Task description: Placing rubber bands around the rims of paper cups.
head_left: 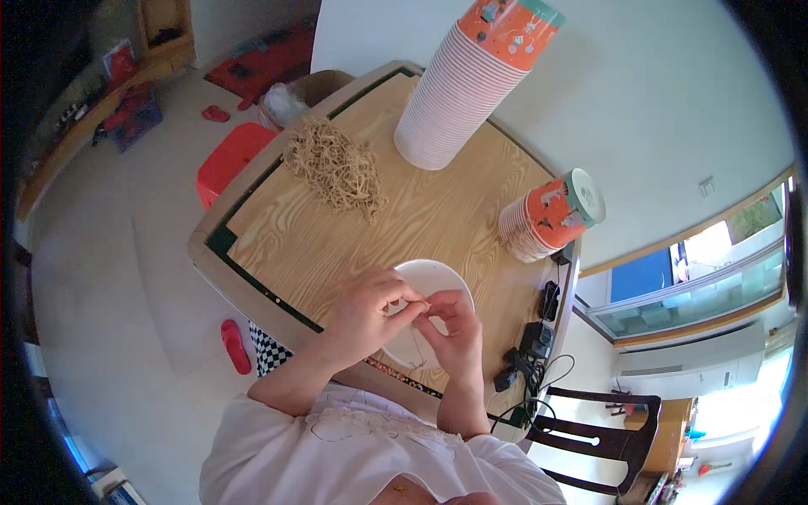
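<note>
My left hand and my right hand meet over a white paper cup near the table's front edge. Both pinch a thin tan rubber band between their fingertips, and a loop of it hangs down over the cup's side. A heap of tan rubber bands lies farther back on the wooden table. A tall stack of orange-patterned paper cups stands at the back. A shorter stack of cups lies on its side to the right.
Black chargers and cables sit at the table's right edge. A dark wooden chair stands at lower right. A red stool is left of the table, with a red slipper on the floor.
</note>
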`<state>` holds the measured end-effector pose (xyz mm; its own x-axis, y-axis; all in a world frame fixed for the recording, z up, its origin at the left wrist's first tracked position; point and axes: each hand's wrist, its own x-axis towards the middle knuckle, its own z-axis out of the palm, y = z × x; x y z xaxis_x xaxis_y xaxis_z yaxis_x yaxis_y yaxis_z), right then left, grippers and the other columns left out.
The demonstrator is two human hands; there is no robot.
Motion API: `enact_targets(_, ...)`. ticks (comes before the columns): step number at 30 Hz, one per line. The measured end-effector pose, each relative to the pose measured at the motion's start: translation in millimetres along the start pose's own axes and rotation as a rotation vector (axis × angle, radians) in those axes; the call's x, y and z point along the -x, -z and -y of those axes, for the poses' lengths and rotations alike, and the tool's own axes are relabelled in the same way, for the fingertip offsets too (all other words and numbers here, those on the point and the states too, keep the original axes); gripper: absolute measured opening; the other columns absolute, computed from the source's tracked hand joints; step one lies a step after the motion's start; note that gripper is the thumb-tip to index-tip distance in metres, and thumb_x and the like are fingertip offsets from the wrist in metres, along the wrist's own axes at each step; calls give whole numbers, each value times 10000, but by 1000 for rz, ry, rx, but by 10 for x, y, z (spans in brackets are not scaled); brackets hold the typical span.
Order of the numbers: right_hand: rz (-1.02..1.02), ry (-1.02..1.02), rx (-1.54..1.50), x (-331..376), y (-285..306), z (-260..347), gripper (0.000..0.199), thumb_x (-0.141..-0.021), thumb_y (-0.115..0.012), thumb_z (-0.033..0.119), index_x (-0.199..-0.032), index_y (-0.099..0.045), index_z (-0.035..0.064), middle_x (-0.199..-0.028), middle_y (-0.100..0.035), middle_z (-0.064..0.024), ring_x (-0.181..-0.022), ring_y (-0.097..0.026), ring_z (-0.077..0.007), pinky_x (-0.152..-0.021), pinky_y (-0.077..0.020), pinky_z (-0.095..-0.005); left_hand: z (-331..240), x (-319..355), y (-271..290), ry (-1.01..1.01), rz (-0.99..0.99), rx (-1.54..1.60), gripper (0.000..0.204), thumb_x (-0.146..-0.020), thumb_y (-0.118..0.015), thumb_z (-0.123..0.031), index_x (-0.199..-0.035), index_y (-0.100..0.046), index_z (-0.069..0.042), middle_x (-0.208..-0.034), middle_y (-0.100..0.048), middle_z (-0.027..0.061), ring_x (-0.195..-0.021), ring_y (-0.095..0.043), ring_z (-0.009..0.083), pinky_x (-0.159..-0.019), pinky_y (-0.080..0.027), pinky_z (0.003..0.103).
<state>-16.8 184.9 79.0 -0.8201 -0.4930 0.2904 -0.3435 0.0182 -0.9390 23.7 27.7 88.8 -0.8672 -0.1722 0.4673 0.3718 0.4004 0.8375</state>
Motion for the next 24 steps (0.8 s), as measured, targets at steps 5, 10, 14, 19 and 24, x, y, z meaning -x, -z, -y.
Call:
enact_targets(5,-43,-121,253,-49,170,33,102,-725,-660,-29,-817,-636,9,-763,-612,-58,-732,-585,-134,-679,-464,-245,65,27,29,114,-33,87,102,-703,-706,-43,-741,-612,-43,-725,-575,42,-625,-543,135,-502,-430,241)
enact_targets(10,-89,-128,429,-71,443,-11,115,-708,-644,-47,-813,-629,-4,-770,-606,-63,-710,-571,-133,-672,-451,-249,161,72,51,63,56,-106,102,-694,-700,-64,-729,-605,-49,-740,-588,62,-660,-567,193,-571,-451,291)
enact_targets(14,-32,-82,620,-32,597,-49,82,-724,-648,-4,-802,-625,10,-777,-612,-85,-718,-595,-186,-663,-468,-273,271,102,-4,-46,202,-309,102,-708,-652,-120,-692,-568,-66,-719,-584,62,-735,-557,238,-669,-448,361)
enact_targets(19,361,-175,465,81,587,51,97,-745,-663,49,-834,-630,27,-789,-616,-92,-735,-609,-200,-650,-482,-289,401,28,105,-23,207,-366,108,-723,-641,-129,-686,-562,-64,-715,-581,58,-757,-554,236,-690,-449,363)
enact_targets(24,98,-166,478,33,499,83,88,-721,-659,-5,-805,-632,-1,-774,-615,-85,-705,-592,-169,-671,-459,-261,368,-12,205,-2,355,-424,122,-725,-643,-137,-688,-565,-51,-794,-580,68,-809,-546,236,-731,-450,361)
